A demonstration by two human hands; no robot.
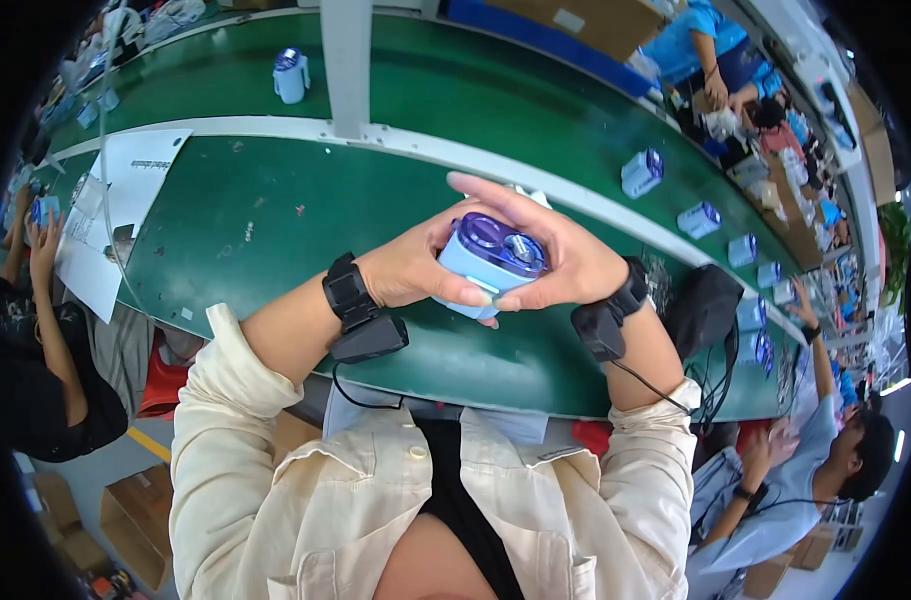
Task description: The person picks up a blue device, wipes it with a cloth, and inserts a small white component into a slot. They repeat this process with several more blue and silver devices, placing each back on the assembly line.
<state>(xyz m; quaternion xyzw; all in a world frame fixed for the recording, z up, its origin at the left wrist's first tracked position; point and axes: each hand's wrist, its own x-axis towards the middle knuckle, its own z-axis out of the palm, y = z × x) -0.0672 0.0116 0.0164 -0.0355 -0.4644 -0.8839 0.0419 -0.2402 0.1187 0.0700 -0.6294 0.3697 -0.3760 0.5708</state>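
Note:
Between my two hands, above the green worktable (246, 240), is a small light-blue device (473, 265) with a purple translucent top. The top has two round shapes, one with a shiny part in it. My left hand (416, 262) wraps its left side, the thumb lying along the front. My right hand (574, 255) grips the other side, its thumb tip close to the left one at the front and its index finger stretched out past the back. Both wrists carry black straps with dark boxes. The device's underside is mostly hidden.
Behind a white rail (416, 140), a green belt bears similar devices: one device (292, 76) at left, several at right. A printed sheet (126, 215) lies left. A black bag (704, 310) with cables lies right. Co-workers sit on both sides; another person (711, 60) works across the belt.

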